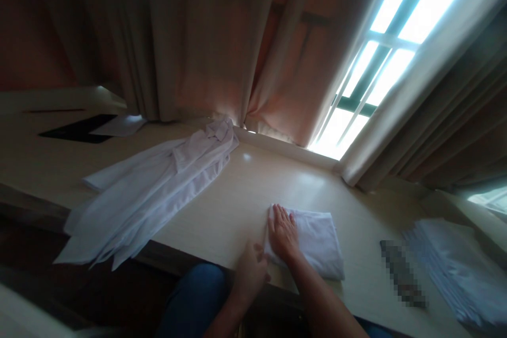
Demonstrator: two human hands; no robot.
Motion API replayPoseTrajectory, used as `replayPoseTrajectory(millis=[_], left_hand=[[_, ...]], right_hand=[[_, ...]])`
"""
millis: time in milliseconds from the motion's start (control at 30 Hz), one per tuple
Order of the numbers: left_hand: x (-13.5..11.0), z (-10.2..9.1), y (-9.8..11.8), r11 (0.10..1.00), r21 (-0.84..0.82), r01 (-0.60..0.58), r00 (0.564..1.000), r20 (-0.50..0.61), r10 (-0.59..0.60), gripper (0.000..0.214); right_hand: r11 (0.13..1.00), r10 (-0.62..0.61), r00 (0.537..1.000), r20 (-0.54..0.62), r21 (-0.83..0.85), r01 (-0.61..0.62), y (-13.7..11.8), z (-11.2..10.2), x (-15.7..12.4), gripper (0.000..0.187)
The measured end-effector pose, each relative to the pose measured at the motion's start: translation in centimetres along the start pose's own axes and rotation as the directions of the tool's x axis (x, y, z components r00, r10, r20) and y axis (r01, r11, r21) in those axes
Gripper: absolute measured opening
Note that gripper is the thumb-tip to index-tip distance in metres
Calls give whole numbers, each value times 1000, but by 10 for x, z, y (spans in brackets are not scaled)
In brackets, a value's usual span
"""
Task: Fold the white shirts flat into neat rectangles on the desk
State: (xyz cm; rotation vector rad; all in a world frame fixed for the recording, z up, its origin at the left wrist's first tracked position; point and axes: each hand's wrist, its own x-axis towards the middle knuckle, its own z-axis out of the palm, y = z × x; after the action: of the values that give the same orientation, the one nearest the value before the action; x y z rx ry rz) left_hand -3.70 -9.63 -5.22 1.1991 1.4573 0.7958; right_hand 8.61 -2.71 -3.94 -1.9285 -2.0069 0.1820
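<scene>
A white cloth garment [317,240], folded into a neat rectangular bundle, lies near the front edge of the pale table. My right hand [283,229] rests flat on its left part, fingers stretched out and close together. Just off the bundle's lower left corner, over the table edge, is my left hand [251,269]. Its fingers are loosely curled and a little blurred, and nothing shows in them. Further left, a long white coat or shirt [166,185] lies unfolded, its lower end hanging past the front edge.
A stack of folded white garments [463,269] lies at the right, beside a dark pixelated object [402,274]. A black flat item [77,128] and a white sheet [119,125] lie at far left. Curtains [206,53] and a bright window [368,74] stand behind the table [222,216].
</scene>
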Motion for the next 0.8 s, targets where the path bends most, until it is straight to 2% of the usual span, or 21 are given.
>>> replayPoseTrajectory(millis=[200,400,500,700,800], left_hand=[[-4,1,4,994,56,-96,990,-96,101,20],[-5,-7,31,977,214,-11,990,-137,41,21],[-2,-8,38,978,203,52,986,-166,-18,22],[4,-8,31,985,171,13,982,-189,20,22],[-1,-4,21,995,94,-17,978,-206,36,24]], right_hand=[[994,57,998,-35,100,-53,5,0,7,55],[999,-22,999,-25,-33,21,3,-8,19,48],[997,36,999,25,-68,-34,4,-3,21,48],[994,73,997,-14,-82,-74,9,9,22,50],[993,90,996,-15,-81,-91,10,10,23,50]])
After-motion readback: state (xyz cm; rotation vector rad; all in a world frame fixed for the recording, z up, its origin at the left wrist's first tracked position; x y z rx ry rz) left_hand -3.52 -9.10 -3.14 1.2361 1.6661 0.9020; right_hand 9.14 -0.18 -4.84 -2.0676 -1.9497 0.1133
